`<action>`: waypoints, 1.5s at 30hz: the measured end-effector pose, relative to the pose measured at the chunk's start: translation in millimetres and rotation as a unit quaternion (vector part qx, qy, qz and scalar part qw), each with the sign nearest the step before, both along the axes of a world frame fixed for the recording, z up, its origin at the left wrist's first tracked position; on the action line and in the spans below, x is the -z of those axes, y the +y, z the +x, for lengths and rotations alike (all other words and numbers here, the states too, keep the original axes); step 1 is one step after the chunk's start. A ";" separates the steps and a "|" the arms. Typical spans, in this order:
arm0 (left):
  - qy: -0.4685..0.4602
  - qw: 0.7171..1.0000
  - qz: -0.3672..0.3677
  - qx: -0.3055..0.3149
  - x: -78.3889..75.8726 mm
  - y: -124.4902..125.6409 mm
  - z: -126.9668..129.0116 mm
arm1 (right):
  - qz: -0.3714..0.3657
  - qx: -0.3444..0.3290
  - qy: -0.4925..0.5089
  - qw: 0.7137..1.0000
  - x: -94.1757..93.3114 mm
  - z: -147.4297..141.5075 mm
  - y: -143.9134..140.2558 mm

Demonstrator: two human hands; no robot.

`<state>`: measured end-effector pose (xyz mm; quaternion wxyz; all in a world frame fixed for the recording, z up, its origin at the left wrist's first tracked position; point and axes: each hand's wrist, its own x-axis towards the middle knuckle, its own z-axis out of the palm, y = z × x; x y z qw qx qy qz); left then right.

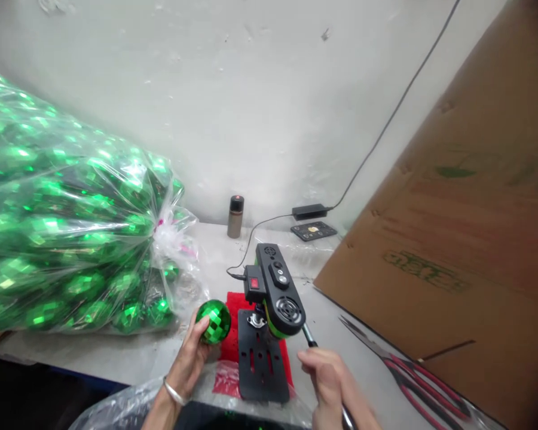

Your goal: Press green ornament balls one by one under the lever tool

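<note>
A green mirrored bauble (213, 321) sits in the fingers of the left hand (189, 357), held just to the left of a small bench drill press (273, 298) and a little above the table (116, 352). The left hand is closed around the ball from below and behind, a metal bangle (174, 392) on its wrist. The right hand (329, 377) is wrapped around the press's feed lever (309, 335), which juts out from the machine's right side. The ball is not yet under the chuck (256, 321); the black base plate (260, 364) below it lies bare, resting on a red mat (233, 340).

The step in hand looks like bringing one ball to the drill. The next move calls for seating the ball squarely under the chuck and holding it firm, since a round, glossy shell could roll or slip.

To the left lies a big clear bag of green baubles (63, 239). Behind the press stand a small brown bottle (235, 216) and a power adapter (310, 211). A cardboard sheet (452, 239) leans at the right, with red-handled scissors (407, 370) before it.
</note>
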<state>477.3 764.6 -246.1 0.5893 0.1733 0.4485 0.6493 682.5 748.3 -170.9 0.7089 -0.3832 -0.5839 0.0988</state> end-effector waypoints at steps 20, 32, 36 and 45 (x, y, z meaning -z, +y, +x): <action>-0.123 0.989 -0.007 -0.086 19.0 2.9 62.2 | -0.034 -0.045 -0.062 0.996 -34.4 8.6 2.8; 0.363 0.928 0.044 -0.068 59.9 -7.1 81.5 | -0.021 -0.059 -0.075 0.995 -41.4 8.2 2.2; 0.394 0.916 0.054 -0.049 76.9 -6.1 80.0 | -0.024 -0.067 -0.073 0.995 -37.5 9.8 1.5; 0.514 0.852 0.097 -0.034 96.6 -5.9 87.3 | -0.025 -0.070 -0.079 0.994 -34.7 11.9 1.4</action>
